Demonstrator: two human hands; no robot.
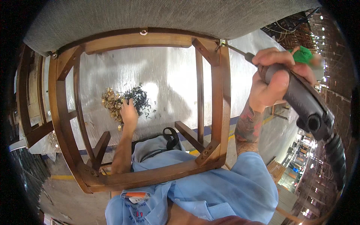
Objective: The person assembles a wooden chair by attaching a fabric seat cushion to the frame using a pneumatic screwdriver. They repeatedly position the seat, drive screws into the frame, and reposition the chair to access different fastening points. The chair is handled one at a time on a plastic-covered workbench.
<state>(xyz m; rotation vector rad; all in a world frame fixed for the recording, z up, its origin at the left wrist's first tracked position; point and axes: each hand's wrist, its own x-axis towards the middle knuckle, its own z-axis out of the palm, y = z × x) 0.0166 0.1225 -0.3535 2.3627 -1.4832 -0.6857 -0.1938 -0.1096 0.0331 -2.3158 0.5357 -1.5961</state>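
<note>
In front of me stands a wooden chair frame (pixel 138 180) joined to a grey upholstered part (pixel 168 17). My right hand (pixel 275 75) is closed round a black power screwdriver (pixel 305 99). Its long bit points left and meets a small metal bracket (pixel 223 42) at the frame's far right corner. Through the frame's opening, my left hand (pixel 129 112) reaches down to the table. Its fingertips are drawn together between a pile of brass-coloured brackets (pixel 109 102) and a heap of dark screws (pixel 138 93); what they pinch is hidden.
Plastic film covers the table (pixel 161 71) under the frame. Another wooden frame (pixel 32 93) stands at the left. A thick black hose (pixel 335 157) runs from the screwdriver down the right side. Farther off at the right is a person in green (pixel 302 55).
</note>
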